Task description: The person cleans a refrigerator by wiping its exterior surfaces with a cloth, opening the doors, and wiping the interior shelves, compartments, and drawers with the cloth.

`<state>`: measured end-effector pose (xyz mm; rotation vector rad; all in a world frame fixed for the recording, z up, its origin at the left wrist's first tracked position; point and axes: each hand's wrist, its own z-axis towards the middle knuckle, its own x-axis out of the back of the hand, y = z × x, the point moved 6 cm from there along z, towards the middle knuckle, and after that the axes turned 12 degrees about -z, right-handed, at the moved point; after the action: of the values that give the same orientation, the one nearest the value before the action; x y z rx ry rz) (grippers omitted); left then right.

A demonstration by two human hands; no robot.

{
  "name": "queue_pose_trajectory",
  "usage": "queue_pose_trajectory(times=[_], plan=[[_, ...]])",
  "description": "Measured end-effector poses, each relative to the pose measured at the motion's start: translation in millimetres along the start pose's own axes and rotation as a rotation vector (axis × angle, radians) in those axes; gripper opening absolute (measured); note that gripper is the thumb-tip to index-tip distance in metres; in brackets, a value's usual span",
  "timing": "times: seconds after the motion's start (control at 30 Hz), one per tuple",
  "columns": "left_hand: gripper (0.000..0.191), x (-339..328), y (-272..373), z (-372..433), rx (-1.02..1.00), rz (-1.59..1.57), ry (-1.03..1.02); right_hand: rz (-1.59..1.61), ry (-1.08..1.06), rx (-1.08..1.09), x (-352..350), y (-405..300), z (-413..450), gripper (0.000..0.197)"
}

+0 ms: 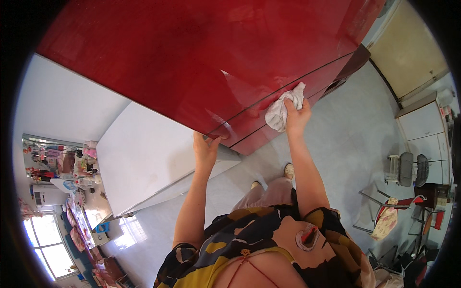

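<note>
A large glossy red panel (173,64), crossed by dark seams near its lower edge, fills the upper part of the view. My right hand (298,115) grips a crumpled white cloth (281,111), which lies against the red surface by the seams. At the panel's lower left corner is my left hand (206,149), its thumb and fingers pinching the edge. A white panel (144,154) stands behind and to the left of that hand.
Metal-framed chairs (387,210) and white cabinets (423,122) stand at the right. A dark brown rounded thing (354,64) juts out past the panel. At the left are a cluttered table (95,208) and a window (50,241).
</note>
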<state>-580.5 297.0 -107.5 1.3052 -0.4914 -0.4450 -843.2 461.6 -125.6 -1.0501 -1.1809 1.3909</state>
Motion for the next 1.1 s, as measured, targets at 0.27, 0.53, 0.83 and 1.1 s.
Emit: queue_pose_trajectory(times=[0.27,0.53,0.83,1.1], plan=[[0.068,4.7,4.0,-3.9,0.03,0.036,0.009,-0.27,0.044,0.233,-3.0,-21.1,-8.5,0.036],[0.07,-0.2,7.5,1.1,0.035,0.064,-0.01,-0.161,0.052,-0.109,6.5,44.5,10.0,0.033],[0.068,-0.4,17.6,1.8,-0.053,0.001,-0.009,-0.317,-0.253,0.219,-47.2,-29.1,-77.4,0.037],[0.052,-8.1,29.1,0.1,-0.07,0.061,0.013,-0.231,0.123,-0.057,26.4,27.3,47.2,0.026]])
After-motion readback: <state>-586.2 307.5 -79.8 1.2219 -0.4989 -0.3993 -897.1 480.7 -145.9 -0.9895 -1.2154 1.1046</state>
